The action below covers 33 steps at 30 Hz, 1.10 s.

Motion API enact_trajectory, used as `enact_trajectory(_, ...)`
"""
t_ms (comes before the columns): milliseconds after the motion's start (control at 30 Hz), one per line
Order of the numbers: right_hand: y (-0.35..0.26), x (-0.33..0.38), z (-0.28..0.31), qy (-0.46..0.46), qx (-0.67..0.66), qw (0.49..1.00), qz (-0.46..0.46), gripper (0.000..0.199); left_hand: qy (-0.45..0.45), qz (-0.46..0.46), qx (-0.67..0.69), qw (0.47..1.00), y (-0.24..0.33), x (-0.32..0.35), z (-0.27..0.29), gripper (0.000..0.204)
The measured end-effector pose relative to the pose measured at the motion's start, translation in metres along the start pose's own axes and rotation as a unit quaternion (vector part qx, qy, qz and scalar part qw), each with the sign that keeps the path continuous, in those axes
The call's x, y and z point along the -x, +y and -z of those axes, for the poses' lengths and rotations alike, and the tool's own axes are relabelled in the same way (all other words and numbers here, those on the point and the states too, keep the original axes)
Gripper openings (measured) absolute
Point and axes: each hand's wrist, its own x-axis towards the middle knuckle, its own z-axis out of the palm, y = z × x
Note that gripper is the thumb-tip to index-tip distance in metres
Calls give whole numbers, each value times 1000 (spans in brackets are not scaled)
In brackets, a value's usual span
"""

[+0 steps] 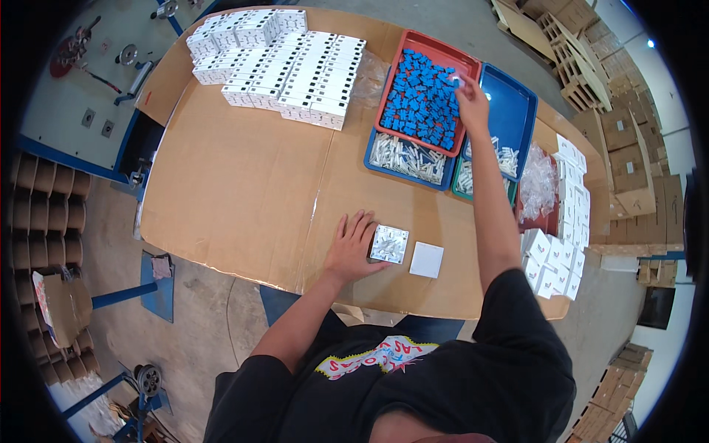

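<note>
My left hand [353, 247] lies on the cardboard with its fingers spread, its thumb and forefinger against a small open white box [389, 244]. Inside that box is something clear or silvery that I cannot make out. Right of it lies a flat white square lid [426, 260]. My right hand [473, 102] reaches far out to the right edge of a red tray [473, 63] full of small blue pieces [423, 96]. Its fingers are pinched together on something small, pale and see-through.
Rows of white boxes [295, 70] stand at the far left. Blue trays [509, 96] and a green tray [461, 193] hold white pieces [406, 159]. Further right are clear plastic bags [539, 184] and stacked white boxes [550, 262], near the cardboard-covered table's [236, 184] right edge.
</note>
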Motion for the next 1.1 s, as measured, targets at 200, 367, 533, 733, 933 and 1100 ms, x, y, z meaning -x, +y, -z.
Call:
enact_trajectory(200, -75, 155, -21, -159, -582, 767, -219, 46, -3, 3, -5, 1000, -3, -1, -4, 92)
enact_trajectory(367, -65, 228, -35, -190, -629, 707, -262, 43, 30, -10, 3, 999, -3, -6, -9, 94)
enact_trajectory(533, -55, 274, -29, -179, -533, 761, -323, 38, 22, -2, 10, 1000, -7, -5, -12, 96)
enact_trajectory(733, -46, 298, -20, -182, -369, 854, -317, 36, 33, -10, -9, 999, -8, -2, -13, 95)
enact_trajectory(933, -32, 310, -26, -161, -380, 842, -347, 32, 41, -6, 4, 999, -6, -1, -14, 92)
enact_trajectory(1100, -25, 314, -33, -144, -376, 844, -355, 28, 40, -3, -4, 999, -7, 0, -14, 93)
